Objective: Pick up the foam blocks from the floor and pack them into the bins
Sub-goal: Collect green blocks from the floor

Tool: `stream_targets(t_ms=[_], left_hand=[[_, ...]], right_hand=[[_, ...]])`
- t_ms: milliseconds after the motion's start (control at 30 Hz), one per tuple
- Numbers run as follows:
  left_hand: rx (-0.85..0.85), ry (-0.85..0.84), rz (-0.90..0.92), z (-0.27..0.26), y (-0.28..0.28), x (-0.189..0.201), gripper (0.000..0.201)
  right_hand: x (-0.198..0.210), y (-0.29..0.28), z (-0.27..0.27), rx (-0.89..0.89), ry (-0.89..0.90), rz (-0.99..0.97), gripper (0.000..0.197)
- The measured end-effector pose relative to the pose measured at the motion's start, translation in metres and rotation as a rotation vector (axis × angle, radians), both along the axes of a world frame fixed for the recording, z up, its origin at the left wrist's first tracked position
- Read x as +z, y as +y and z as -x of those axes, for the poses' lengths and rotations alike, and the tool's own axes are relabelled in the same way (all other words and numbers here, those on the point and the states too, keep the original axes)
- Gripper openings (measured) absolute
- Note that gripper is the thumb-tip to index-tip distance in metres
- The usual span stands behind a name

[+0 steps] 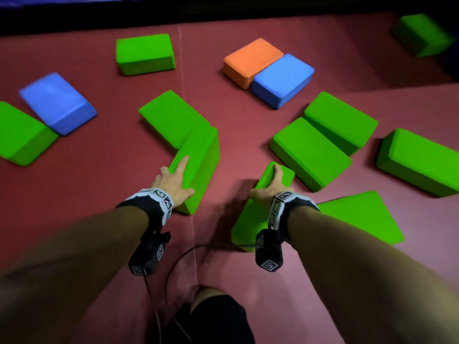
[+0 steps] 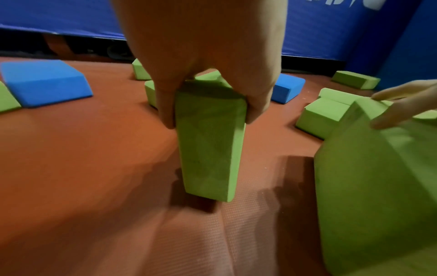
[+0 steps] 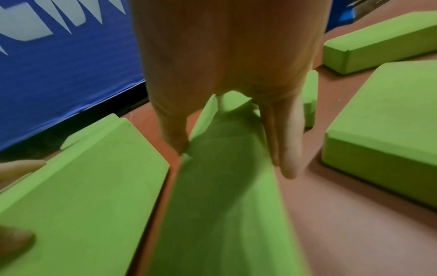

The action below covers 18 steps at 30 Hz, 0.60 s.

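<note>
Several foam blocks lie on the red mat floor [image 1: 99,199]. My left hand [image 1: 178,180] grips a green block [image 1: 198,165] that stands on its long edge. In the left wrist view the thumb and fingers [image 2: 257,108] pinch the two sides of this green block [image 2: 210,145]. My right hand [image 1: 270,184] holds a second green block [image 1: 248,219], tilted up off the mat. In the right wrist view the thumb and fingers [image 3: 286,160] straddle that second green block [image 3: 224,196]. No bin is in view.
More green blocks [image 1: 310,152] lie right of my hands, with another green block [image 1: 360,214] under my right forearm. Farther off lie an orange block [image 1: 250,60] and two blue blocks [image 1: 283,79] [image 1: 57,103]. A blue padded wall [image 2: 71,16] borders the mat. A black cable [image 1: 183,259] hangs between my wrists.
</note>
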<state>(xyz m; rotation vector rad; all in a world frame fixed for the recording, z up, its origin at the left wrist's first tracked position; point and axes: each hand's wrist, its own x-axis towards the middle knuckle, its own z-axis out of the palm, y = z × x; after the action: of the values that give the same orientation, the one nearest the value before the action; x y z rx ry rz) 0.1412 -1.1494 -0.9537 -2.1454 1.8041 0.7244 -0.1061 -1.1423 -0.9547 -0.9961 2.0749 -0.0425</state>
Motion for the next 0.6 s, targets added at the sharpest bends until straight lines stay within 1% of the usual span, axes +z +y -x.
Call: stream_targets(t_ms=[67, 167, 333, 500, 600], left_hand=[[-0.058, -0.046, 0.006, -0.014, 0.008, 0.02, 0.092], [-0.108, -0.099, 0.039, -0.043, 0.019, 0.056, 0.089], [-0.056, -0.153, 0.126, -0.101, 0.054, 0.12, 0.084], [0.012, -0.219, 0.234, -0.185, 0.11, 0.18, 0.081], [0.07, -0.265, 0.289, -0.247, 0.153, 0.214, 0.079]], right_hand=[[0.01, 0.002, -0.016, 0.051, -0.019, 0.023, 0.102], [0.035, 0.005, -0.038, 0.15, -0.022, 0.084, 0.102], [0.097, 0.013, -0.083, 0.261, -0.023, 0.243, 0.099], [0.162, 0.027, -0.164, 0.423, -0.026, 0.372, 0.098], [0.201, 0.044, -0.236, 0.556, -0.047, 0.451, 0.097]])
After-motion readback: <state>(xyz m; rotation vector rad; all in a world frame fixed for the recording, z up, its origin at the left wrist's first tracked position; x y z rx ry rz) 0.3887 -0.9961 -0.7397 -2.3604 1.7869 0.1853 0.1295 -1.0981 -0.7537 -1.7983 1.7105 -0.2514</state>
